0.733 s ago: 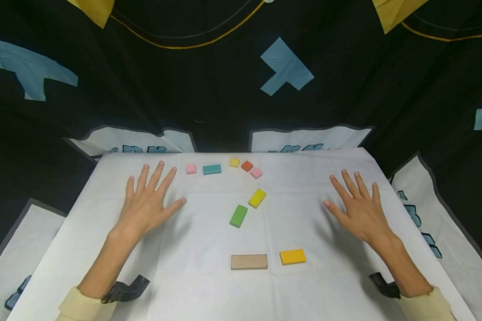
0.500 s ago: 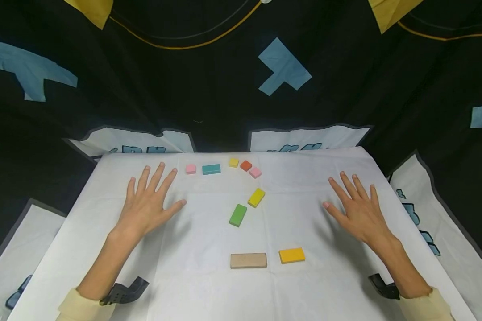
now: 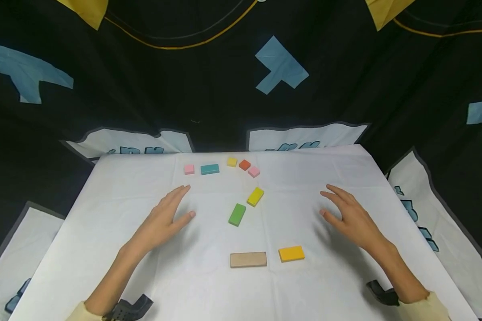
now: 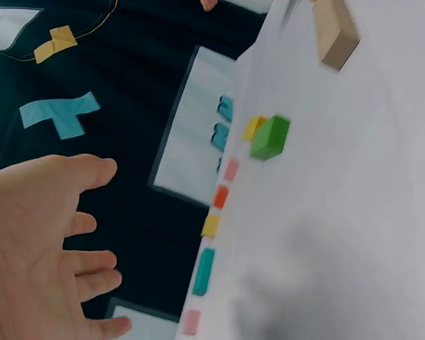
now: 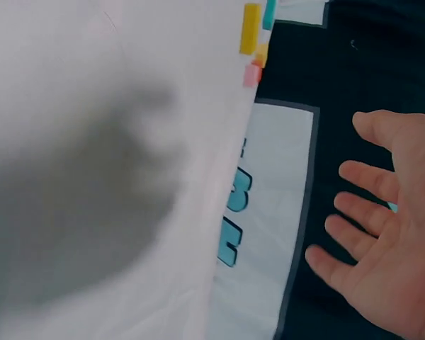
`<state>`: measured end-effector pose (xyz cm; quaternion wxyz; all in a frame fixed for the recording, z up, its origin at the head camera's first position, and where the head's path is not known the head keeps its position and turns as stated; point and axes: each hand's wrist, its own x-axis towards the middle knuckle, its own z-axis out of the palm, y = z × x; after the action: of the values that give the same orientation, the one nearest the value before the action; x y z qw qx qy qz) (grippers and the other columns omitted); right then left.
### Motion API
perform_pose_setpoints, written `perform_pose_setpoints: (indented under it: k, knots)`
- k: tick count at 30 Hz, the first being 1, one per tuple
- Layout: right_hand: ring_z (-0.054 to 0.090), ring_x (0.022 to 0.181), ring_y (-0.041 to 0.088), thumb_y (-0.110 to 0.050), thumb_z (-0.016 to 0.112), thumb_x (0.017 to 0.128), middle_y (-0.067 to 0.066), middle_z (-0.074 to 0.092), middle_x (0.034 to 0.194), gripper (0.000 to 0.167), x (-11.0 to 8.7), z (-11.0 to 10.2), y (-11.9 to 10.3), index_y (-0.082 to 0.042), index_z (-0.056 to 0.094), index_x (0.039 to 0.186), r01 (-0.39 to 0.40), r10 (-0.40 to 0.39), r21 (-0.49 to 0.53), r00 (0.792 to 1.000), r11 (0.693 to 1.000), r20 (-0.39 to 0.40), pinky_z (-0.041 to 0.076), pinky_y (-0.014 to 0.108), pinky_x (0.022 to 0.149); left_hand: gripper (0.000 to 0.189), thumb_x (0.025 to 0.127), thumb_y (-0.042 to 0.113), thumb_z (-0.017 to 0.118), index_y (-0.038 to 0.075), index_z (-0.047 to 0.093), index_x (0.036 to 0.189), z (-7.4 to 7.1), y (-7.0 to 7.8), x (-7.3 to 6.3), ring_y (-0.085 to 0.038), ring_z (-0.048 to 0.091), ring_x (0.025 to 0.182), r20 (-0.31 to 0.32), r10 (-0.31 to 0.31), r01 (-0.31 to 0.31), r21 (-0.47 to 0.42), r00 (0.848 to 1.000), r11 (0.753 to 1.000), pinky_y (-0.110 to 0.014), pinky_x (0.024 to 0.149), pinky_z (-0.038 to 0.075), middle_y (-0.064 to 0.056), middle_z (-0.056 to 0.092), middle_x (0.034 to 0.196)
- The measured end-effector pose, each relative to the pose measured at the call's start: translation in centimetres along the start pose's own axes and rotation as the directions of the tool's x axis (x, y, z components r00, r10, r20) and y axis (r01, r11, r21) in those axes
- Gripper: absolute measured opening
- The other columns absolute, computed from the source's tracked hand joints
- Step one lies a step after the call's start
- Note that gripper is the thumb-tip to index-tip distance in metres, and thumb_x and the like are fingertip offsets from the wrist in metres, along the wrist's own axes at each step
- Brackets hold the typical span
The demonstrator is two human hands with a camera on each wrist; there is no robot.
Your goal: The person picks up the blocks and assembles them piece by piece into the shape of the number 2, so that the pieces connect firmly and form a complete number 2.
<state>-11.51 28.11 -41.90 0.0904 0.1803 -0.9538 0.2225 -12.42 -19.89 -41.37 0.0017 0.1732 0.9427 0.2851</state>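
Both hands hover over a white-covered table, holding nothing. My left hand (image 3: 160, 223) is at the left, palm turned inward, thumb apart from straight fingers. My right hand (image 3: 351, 218) mirrors it at the right, fingers slightly bent in the right wrist view. Between them lie a green block (image 3: 237, 215) and a yellow block (image 3: 255, 196), nearly corner to corner. Closer to me are a long tan wooden block (image 3: 248, 260) and an orange-yellow block (image 3: 291, 253). Nearest beyond the left fingertips are a pink cube (image 3: 189, 169) and a teal block (image 3: 209, 169).
Toward the table's far edge sit a small yellow cube (image 3: 232, 162), a red cube (image 3: 244, 165) and a second pink cube (image 3: 254, 171), close together. A black curtain (image 3: 209, 98) with blue tape hangs behind the white tabletop (image 3: 305, 290).
Both hands have turned from palms down with spread fingers to palms facing inward, fingers drawn together. The left hand has moved slightly right and toward me. The blocks lie as before.
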Motion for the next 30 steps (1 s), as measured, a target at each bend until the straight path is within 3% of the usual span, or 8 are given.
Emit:
perform_pose_setpoints:
  k: [5, 10, 14, 17, 25, 27, 30]
  knots:
    - [0.044, 0.133, 0.037, -0.019, 0.069, 0.096, 0.015, 0.051, 0.145, 0.042, -0.8, 0.8, -0.4, -0.007, 0.060, 0.135, -0.035, 0.027, 0.129, 0.998, 0.991, 0.064, 0.039, 0.060, 0.103, 0.067, 0.100, 0.035, 0.061, 0.011, 0.032, 0.156, 1.6, 0.9, -0.6, -0.036, 0.033, 0.143, 0.067, -0.005, 0.016, -0.167, 0.998, 0.986, -0.059, 0.111, 0.031, -0.015, 0.036, 0.156]
    - [0.054, 0.125, 0.029, -0.016, 0.071, 0.094, 0.008, 0.062, 0.133, 0.037, -1.5, 1.9, -0.8, -0.008, 0.064, 0.129, -0.048, 0.025, 0.237, 0.995, 0.970, 0.100, 0.046, 0.051, 0.100, 0.061, 0.100, 0.028, 0.063, 0.009, 0.037, 0.152, 3.1, 1.9, -1.2, -0.033, 0.046, 0.134, 0.088, 0.054, -0.027, -0.282, 0.995, 0.959, -0.054, 0.105, 0.041, -0.014, 0.047, 0.149]
    - [0.058, 0.119, 0.023, -0.018, 0.072, 0.094, 0.002, 0.065, 0.127, 0.034, -2.1, 3.0, -1.0, -0.007, 0.066, 0.125, -0.057, 0.010, 0.345, 0.991, 0.937, 0.136, 0.050, 0.045, 0.097, 0.058, 0.100, 0.026, 0.062, 0.004, 0.040, 0.149, 4.3, 2.5, -1.6, -0.030, 0.051, 0.131, 0.133, 0.121, -0.064, -0.373, 0.984, 0.926, -0.049, 0.103, 0.045, -0.016, 0.051, 0.145]
    - [0.059, 0.117, 0.022, -0.018, 0.072, 0.094, 0.001, 0.066, 0.126, 0.033, -2.6, 3.6, -1.2, -0.005, 0.067, 0.124, -0.077, 0.003, 0.433, 0.986, 0.898, 0.168, 0.050, 0.043, 0.097, 0.058, 0.101, 0.029, 0.061, 0.002, 0.040, 0.149, 5.1, 2.9, -1.8, -0.028, 0.051, 0.131, 0.175, 0.149, -0.059, -0.436, 0.973, 0.898, -0.047, 0.104, 0.044, -0.016, 0.053, 0.143]
    - [0.058, 0.119, 0.028, -0.023, 0.074, 0.093, 0.007, 0.063, 0.128, 0.039, -3.6, 4.6, -1.7, -0.004, 0.065, 0.126, -0.163, -0.007, 0.555, 0.957, 0.816, 0.291, 0.048, 0.043, 0.100, 0.055, 0.102, 0.030, 0.059, 0.002, 0.043, 0.146, 7.4, 3.5, -2.4, -0.031, 0.054, 0.128, 0.238, 0.151, -0.011, -0.504, 0.960, 0.864, -0.049, 0.104, 0.043, -0.014, 0.055, 0.141]
    - [0.057, 0.120, 0.030, -0.023, 0.076, 0.090, 0.009, 0.062, 0.129, 0.043, -3.8, 4.8, -1.6, -0.004, 0.064, 0.127, -0.172, -0.022, 0.562, 0.947, 0.809, 0.321, 0.048, 0.042, 0.099, 0.054, 0.101, 0.029, 0.060, 0.001, 0.044, 0.145, 8.1, 3.6, -2.6, -0.030, 0.055, 0.126, 0.246, 0.157, -0.013, -0.501, 0.956, 0.865, -0.046, 0.102, 0.045, -0.014, 0.056, 0.139]
    - [0.057, 0.119, 0.029, -0.024, 0.080, 0.087, 0.007, 0.061, 0.129, 0.048, -4.0, 5.0, -1.6, -0.007, 0.063, 0.128, -0.166, -0.043, 0.537, 0.934, 0.827, 0.354, 0.048, 0.039, 0.099, 0.054, 0.100, 0.028, 0.063, 0.000, 0.046, 0.143, 9.0, 3.8, -3.0, -0.028, 0.058, 0.121, 0.243, 0.172, -0.034, -0.483, 0.955, 0.875, -0.043, 0.098, 0.049, -0.013, 0.058, 0.136]
